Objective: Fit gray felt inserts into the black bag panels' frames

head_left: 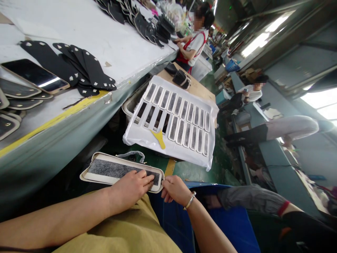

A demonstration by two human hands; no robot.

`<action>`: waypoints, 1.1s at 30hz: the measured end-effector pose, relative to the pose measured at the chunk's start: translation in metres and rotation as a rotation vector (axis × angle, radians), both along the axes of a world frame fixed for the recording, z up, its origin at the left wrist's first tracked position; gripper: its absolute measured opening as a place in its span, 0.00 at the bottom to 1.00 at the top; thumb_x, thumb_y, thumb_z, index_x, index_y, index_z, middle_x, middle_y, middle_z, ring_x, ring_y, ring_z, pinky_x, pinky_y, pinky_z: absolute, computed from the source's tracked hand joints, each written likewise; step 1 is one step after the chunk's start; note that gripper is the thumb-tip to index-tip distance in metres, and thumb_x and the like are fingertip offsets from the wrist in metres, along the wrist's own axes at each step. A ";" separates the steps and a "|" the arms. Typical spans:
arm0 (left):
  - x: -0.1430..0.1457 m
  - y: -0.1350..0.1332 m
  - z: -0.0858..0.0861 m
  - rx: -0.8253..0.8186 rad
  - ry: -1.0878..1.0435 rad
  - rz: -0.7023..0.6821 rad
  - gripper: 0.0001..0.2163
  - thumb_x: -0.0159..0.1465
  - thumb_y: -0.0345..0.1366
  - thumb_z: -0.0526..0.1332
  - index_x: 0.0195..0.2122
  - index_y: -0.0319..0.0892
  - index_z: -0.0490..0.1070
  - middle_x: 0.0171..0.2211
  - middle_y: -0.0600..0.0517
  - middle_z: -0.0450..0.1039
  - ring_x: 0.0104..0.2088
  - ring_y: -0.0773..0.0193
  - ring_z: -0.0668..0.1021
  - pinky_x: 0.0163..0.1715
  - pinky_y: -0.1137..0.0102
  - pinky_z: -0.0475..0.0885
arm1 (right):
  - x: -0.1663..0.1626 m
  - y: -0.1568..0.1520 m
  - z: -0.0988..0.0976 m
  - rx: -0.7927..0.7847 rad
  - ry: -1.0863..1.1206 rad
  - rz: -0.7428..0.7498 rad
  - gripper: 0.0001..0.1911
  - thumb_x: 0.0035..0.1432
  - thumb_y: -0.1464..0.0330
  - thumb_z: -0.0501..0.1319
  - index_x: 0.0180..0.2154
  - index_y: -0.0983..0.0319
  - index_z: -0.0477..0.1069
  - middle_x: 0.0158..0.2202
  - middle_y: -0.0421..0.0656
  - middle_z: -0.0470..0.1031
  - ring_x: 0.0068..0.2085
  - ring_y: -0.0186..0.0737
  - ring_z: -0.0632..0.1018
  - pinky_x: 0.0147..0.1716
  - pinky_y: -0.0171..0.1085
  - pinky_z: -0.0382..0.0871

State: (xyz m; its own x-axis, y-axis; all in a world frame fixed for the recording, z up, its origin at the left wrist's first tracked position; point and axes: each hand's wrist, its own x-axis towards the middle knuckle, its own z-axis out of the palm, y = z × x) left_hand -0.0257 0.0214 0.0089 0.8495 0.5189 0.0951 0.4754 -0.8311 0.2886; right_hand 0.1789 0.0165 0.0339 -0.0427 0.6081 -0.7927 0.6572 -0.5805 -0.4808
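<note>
A long, narrow cream bag piece [105, 178] with rounded ends lies across my lap. A fuzzy dark grey panel [109, 168] with a pale border covers its upward face. Clear plastic wraps a strap [131, 154] along its far side. My left hand [133, 186] rests on the panel's right part, fingers stretched out flat against it. My right hand [175, 188], with a metal bangle at the wrist, has thumb and fingers closed on the piece's right end. The fingertips are partly hidden. Beyond it, a white-covered tray [147, 138] carries two rows of similar grey panels [181, 130].
A yellow Y-shaped piece [159, 138] lies on the tray. At left, the worktable [126, 52] holds a phone [35, 74], black strips [86, 65] and dark trimmed pieces [15, 89]. A co-worker [196, 42] stands at the table's far end. Other people sit at right.
</note>
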 end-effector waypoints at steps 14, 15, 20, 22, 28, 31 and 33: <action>-0.005 0.005 0.002 -0.058 -0.014 -0.007 0.16 0.60 0.38 0.61 0.50 0.45 0.68 0.53 0.52 0.68 0.43 0.58 0.70 0.34 0.66 0.64 | 0.003 0.013 0.004 -0.025 0.024 -0.030 0.14 0.52 0.74 0.49 0.17 0.63 0.60 0.11 0.35 0.66 0.10 0.28 0.67 0.09 0.25 0.60; -0.006 0.005 0.003 -0.079 -0.012 -0.012 0.18 0.59 0.40 0.62 0.50 0.45 0.68 0.54 0.52 0.68 0.44 0.58 0.69 0.35 0.66 0.64 | 0.004 0.013 0.003 -0.026 0.032 -0.026 0.14 0.52 0.74 0.49 0.17 0.63 0.60 0.11 0.35 0.66 0.10 0.28 0.67 0.09 0.25 0.60; -0.006 0.006 0.004 -0.130 0.003 -0.011 0.23 0.55 0.43 0.65 0.51 0.45 0.67 0.55 0.51 0.66 0.45 0.56 0.68 0.37 0.65 0.65 | 0.014 0.017 -0.002 -0.064 0.168 -0.002 0.10 0.51 0.70 0.52 0.20 0.63 0.63 0.12 0.35 0.68 0.11 0.29 0.68 0.10 0.26 0.62; -0.006 0.006 0.003 -0.136 0.000 -0.009 0.23 0.55 0.44 0.65 0.51 0.45 0.67 0.54 0.51 0.66 0.45 0.56 0.68 0.38 0.65 0.65 | 0.018 0.019 -0.004 -0.093 0.231 0.004 0.09 0.50 0.67 0.54 0.21 0.63 0.64 0.13 0.36 0.68 0.11 0.30 0.68 0.10 0.26 0.62; -0.004 0.006 0.001 -0.158 0.005 -0.004 0.23 0.54 0.45 0.65 0.50 0.45 0.68 0.54 0.50 0.66 0.45 0.55 0.68 0.38 0.65 0.66 | 0.028 0.022 -0.012 -0.162 0.432 -0.021 0.22 0.50 0.53 0.54 0.23 0.67 0.69 0.16 0.42 0.72 0.14 0.33 0.72 0.12 0.29 0.65; -0.004 0.006 0.002 -0.159 0.002 0.002 0.23 0.54 0.45 0.65 0.50 0.44 0.68 0.54 0.50 0.66 0.45 0.56 0.68 0.38 0.65 0.66 | 0.033 0.020 -0.020 -0.182 0.523 -0.081 0.22 0.48 0.54 0.55 0.23 0.68 0.70 0.16 0.43 0.72 0.13 0.34 0.72 0.11 0.29 0.64; -0.005 0.006 0.004 -0.160 -0.001 0.002 0.22 0.54 0.44 0.65 0.50 0.44 0.68 0.54 0.50 0.67 0.44 0.56 0.68 0.38 0.65 0.66 | 0.035 0.017 -0.026 -0.161 0.568 -0.108 0.19 0.47 0.56 0.57 0.23 0.68 0.69 0.15 0.43 0.72 0.13 0.34 0.71 0.11 0.28 0.63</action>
State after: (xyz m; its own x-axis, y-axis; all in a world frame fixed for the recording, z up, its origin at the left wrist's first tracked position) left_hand -0.0303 0.0274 0.0129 0.8483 0.5293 0.0119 0.4767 -0.7734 0.4180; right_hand 0.2143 0.0332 0.0075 -0.4314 0.5069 -0.7463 0.2562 -0.7243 -0.6401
